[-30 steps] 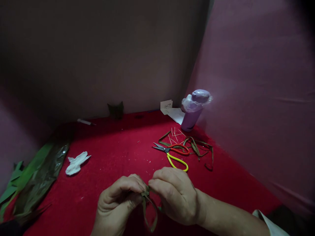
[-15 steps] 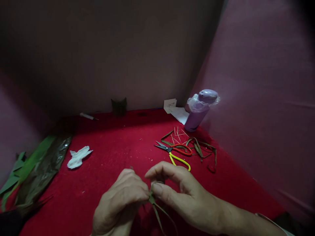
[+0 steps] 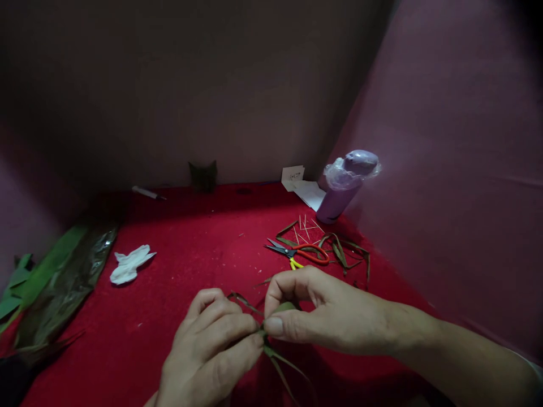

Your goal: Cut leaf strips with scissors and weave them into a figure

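My left hand (image 3: 216, 345) is closed with its fingertips on a small green leaf piece (image 3: 285, 307) bound with thin leaf strips (image 3: 280, 364). Thumb and index finger of my right hand (image 3: 309, 311) pinch the same piece from the right, and the two hands meet there. Two strip ends hang down below the fingers, and another dark strip (image 3: 244, 301) sticks out above my left hand. Most of the piece is hidden by my fingers. Just beyond my right hand lie scissors (image 3: 292, 252) with one red and one yellow handle, blades slightly apart.
Several toothpicks (image 3: 306, 226) and loose leaf strips (image 3: 339, 249) lie behind the scissors. A purple cup (image 3: 337, 200) holds something wrapped in plastic, beside white papers (image 3: 309, 194). Left are a crumpled tissue (image 3: 132, 264) and large leaves (image 3: 63, 282). A white pen-like tool (image 3: 146, 193) and a folded leaf (image 3: 202, 176) sit at the back.
My right hand has turned and closed into a pinch, covering more of the yellow handle. More of the green leaf piece and a dark strip now show between the hands. The view has shifted slightly.
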Motion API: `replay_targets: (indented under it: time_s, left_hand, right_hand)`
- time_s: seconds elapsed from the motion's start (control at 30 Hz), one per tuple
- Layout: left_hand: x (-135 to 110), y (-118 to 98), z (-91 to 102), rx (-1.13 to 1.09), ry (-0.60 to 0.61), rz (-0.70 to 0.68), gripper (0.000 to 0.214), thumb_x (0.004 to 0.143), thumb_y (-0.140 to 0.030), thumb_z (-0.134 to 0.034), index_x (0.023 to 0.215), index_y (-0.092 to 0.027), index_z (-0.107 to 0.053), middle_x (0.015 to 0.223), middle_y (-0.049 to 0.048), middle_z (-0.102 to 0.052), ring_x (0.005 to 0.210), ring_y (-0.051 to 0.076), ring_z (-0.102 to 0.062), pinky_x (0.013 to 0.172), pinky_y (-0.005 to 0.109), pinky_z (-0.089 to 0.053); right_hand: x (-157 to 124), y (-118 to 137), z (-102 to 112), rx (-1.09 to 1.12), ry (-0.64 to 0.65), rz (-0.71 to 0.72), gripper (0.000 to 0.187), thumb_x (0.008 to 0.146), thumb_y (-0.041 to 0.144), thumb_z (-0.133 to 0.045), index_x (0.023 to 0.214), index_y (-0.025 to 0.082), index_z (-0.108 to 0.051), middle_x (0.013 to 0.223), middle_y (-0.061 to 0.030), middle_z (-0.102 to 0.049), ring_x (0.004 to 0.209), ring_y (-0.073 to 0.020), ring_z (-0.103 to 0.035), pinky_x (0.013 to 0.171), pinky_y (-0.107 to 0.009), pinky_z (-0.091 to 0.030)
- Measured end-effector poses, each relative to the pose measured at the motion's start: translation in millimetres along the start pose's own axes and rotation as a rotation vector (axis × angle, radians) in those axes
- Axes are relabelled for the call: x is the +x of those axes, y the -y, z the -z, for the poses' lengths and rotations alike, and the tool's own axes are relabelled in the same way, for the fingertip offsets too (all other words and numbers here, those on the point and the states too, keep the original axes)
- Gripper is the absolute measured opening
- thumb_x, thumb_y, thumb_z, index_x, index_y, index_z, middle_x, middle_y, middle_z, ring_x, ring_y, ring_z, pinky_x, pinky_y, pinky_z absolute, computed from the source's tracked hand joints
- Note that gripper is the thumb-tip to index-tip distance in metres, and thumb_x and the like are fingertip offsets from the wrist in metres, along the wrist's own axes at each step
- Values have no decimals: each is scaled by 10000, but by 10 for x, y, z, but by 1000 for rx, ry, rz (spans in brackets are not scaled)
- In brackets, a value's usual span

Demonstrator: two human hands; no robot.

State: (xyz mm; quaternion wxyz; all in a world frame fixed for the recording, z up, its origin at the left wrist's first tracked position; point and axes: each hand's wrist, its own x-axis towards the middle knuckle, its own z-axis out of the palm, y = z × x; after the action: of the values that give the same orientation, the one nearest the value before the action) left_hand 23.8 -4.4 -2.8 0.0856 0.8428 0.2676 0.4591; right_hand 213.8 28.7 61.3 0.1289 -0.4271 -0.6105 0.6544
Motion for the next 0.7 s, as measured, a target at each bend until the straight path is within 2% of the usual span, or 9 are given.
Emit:
replay_targets:
  time_s: [0.23, 0.33, 0.47, 0.57, 0.7]
  left_hand:
    - [55, -36, 70, 194, 21, -109, 138, 866, -120, -491, 871, -177, -617, 744, -21, -705, 678, 99, -607, 741, 302, -434]
    - [66, -45, 67, 181, -4, -129, 155, 875, -114, -469, 859, -166, -614, 751, -12, -716, 683, 103, -622, 774, 321, -429]
    - [16, -36, -14, 161, -39, -65, 189, 862, -83, -472, 820, -200, -614, 738, -50, -723, 644, 87, -619, 753, 298, -422]
    - [8, -33, -58, 165, -107, -46, 251, 881, -103, -436, 739, -216, -609, 676, -76, -707, 599, 81, -596, 725, 290, -405]
    - [67, -55, -21, 196, 19, -64, 221, 844, -73, -481, 697, -193, -593, 638, -59, -688, 562, 79, -584, 699, 277, -412]
  right_hand:
    - [-122, 43, -41, -160, -17, 85, 35, 804, 177, -528, 771, 165, -530, 675, 38, -509, 620, -79, -423, 566, -196, -370]
    - [-172, 57, -57, -394, -82, 239, 67, 802, 119, -512, 766, 163, -547, 705, 31, -537, 660, -84, -459, 632, -205, -394]
    - [-212, 68, -76, -648, -112, 491, 81, 785, 69, -520, 803, 124, -576, 710, -3, -562, 652, -95, -473, 697, -232, -405]
    - [-242, 85, -93, -771, -110, 590, 125, 774, 46, -485, 807, 109, -587, 691, -29, -579, 637, -116, -483, 691, -258, -408]
    - [-253, 73, -126, -964, -126, 663, 177, 746, 33, -440, 771, 121, -591, 651, -31, -573, 590, -126, -468, 678, -298, -395]
